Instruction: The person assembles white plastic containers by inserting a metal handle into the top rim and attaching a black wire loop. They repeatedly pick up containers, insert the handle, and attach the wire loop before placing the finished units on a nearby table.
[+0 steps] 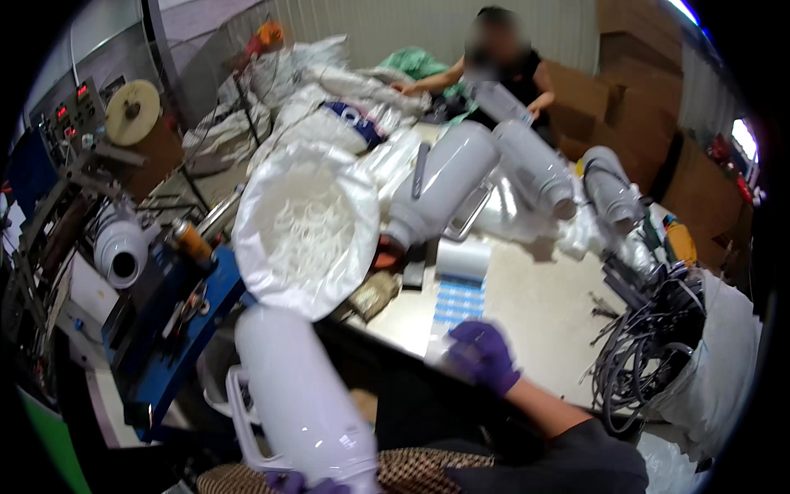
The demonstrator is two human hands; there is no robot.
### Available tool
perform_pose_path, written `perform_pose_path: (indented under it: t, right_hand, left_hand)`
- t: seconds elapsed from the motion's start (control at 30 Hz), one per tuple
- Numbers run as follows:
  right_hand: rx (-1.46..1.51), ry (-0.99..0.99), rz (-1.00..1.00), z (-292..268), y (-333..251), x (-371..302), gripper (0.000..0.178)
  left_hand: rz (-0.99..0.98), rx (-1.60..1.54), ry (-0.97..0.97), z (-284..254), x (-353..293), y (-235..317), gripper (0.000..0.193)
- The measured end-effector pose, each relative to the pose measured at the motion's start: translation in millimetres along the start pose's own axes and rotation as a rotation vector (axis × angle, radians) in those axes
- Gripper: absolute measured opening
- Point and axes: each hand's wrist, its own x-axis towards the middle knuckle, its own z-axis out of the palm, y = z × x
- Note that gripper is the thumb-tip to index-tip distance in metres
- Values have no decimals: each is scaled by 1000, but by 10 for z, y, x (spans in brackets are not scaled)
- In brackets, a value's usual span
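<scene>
Right hand (pixel 484 356) over cluttered worktable (pixel 543 313), warehouse.

Both hands wear purple disposable gloves: the right hand (pixel 484 356) shows its glove fully, the left hand (pixel 306 484) only partly. The right forearm is bare below a dark short sleeve (pixel 568 465).

Small factory packing floor, not a home or office. Evidence: industrial machine (pixel 58 140) at left with red digital readouts and a tape reel (pixel 132 111), worktable (pixel 543 313) crowded with identical white plastic jugs (pixel 444 181), bulk bag of white plastic parts (pixel 306 226), label roll (pixel 461 263), stacked cardboard boxes (pixel 634 99), corrugated metal wall (pixel 395 25).
</scene>
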Motion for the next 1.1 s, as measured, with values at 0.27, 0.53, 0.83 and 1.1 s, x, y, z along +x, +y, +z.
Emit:
perform_pose_path:
  t: [0.27, 0.53, 0.83, 1.1]
  right_hand:
    - [-501, 2, 147, 12, 455, 111, 25]
    - [-560, -21, 198, 21, 402, 248, 22]
    - [-219, 154, -8, -145, 59, 460, 13]
    - [0, -327, -142, -54, -514, 1513, 12]
  left_hand:
    - [467, 256, -55, 411, 476, 269, 48]
    - [520, 193, -50, 998, 192, 371, 56]
    - [638, 335, -93, 1053, 174, 288, 60]
    - [700, 292, -204, 982, 198, 316, 64]
